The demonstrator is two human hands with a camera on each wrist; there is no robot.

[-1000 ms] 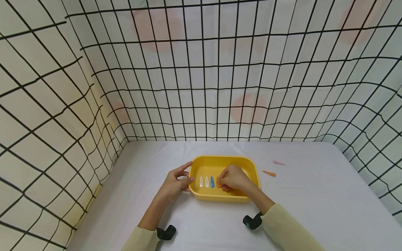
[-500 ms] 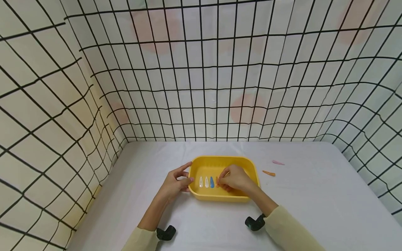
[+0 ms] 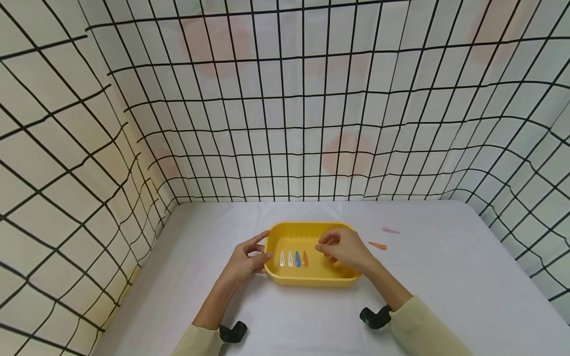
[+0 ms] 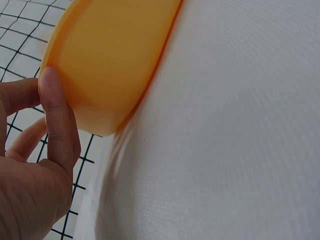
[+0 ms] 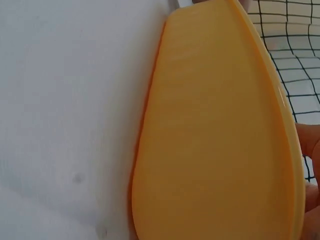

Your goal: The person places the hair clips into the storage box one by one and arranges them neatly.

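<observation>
The yellow tray [image 3: 307, 235] sits on the white-covered table. My left hand [image 3: 245, 259] grips its left rim between thumb and fingers, as the left wrist view shows with the hand [image 4: 50, 165] at the tray's edge [image 4: 115, 65]. Inside, two white snap hair clips [image 3: 282, 259], a blue hair clip [image 3: 298, 259] and an orange hair clip [image 3: 305, 258] stand in a row at the left. My right hand [image 3: 346, 247] hovers over the tray's right part, fingers loosely bent, with nothing visible in them. In the right wrist view the tray wall [image 5: 215, 120] hides most of that hand.
Right of the tray lie a second orange hair clip [image 3: 378, 245] and, farther back, a pink hair clip [image 3: 391, 230]. Black wire grid [image 3: 291, 128] walls stand at the table's back and sides.
My right hand has let go of the orange hair clip beside the blue one and moved right, away from the row. My left hand keeps its grip on the rim.
</observation>
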